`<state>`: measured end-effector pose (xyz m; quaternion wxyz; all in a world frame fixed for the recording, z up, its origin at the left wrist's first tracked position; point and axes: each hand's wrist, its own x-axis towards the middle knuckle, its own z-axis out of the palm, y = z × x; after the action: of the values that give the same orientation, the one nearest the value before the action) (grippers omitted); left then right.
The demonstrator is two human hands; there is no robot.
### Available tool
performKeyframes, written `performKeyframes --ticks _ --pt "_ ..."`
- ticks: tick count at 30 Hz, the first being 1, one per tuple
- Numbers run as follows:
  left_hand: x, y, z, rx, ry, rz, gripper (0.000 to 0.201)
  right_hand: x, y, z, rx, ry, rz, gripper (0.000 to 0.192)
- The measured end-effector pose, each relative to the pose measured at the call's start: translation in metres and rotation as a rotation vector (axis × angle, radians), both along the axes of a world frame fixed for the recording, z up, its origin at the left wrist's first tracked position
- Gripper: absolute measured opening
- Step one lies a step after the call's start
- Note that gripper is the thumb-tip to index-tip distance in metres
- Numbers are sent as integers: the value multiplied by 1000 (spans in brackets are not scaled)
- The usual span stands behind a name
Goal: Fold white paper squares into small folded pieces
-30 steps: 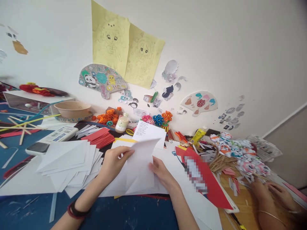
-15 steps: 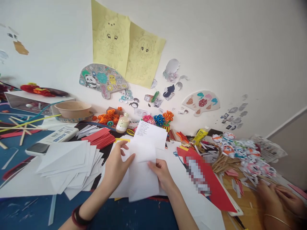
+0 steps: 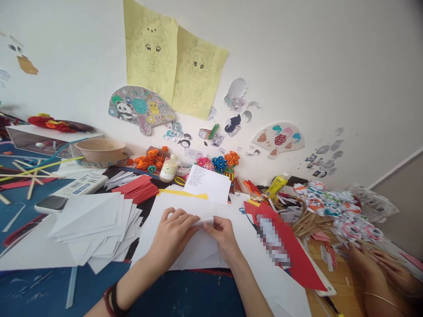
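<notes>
A sheet of white paper (image 3: 200,248) is between my two hands, low over the work surface, with its upper edge bent over. My left hand (image 3: 173,235) closes on that bent edge from the left, fingers laid across the top. At the right end of the edge, my right hand (image 3: 224,237) pinches the paper between thumb and fingers. A larger white sheet (image 3: 160,204) lies underneath. Just beyond my hands rests a white card with handwritten lines (image 3: 213,187). To the left of my left hand is a fanned pile of folded white papers (image 3: 92,215).
Red paper slips (image 3: 139,189) lie behind the pile, near a glue bottle (image 3: 168,168). A red sheet (image 3: 297,255) is on the right. Farther right, another person's hands (image 3: 383,268) work beside wrapped paper flowers (image 3: 330,204). A beige bowl (image 3: 101,150) stands at back left.
The held paper was upright and lengthwise; now its top edge is bent down between my fingers. My left hand has moved right and closed on it, nearer my right hand.
</notes>
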<state>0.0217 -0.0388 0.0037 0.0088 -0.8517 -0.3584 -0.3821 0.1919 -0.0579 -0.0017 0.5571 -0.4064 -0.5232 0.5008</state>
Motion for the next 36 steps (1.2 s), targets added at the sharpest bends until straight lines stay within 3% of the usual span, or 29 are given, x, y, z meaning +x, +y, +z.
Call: performKeyframes --ticks 6,10,15,21,24,28,33,36 --pt "-2 1 2 -119 -146 7 18 7 3 4 169 -266 -296 28" --pt "0 -4 11 -296 -199 -67 21 3 -1 9 161 -357 -130 20" --pt "-5 -1 27 -557 -291 -216 25 -4 -1 21 123 -355 -72 25" --pt "-15 22 36 -674 -187 -307 22 2 23 37 199 -495 171 23" --pt "-14 28 32 -800 -267 -389 23 3 37 31 206 -500 220 22" --pt "-14 31 22 -889 -308 -383 17 8 46 13 134 -453 247 20" --pt "-38 40 23 -965 -265 -382 14 43 49 2 77 -357 57 17" --pt "-51 47 23 -883 -280 -266 17 57 48 2 18 -290 -77 21"
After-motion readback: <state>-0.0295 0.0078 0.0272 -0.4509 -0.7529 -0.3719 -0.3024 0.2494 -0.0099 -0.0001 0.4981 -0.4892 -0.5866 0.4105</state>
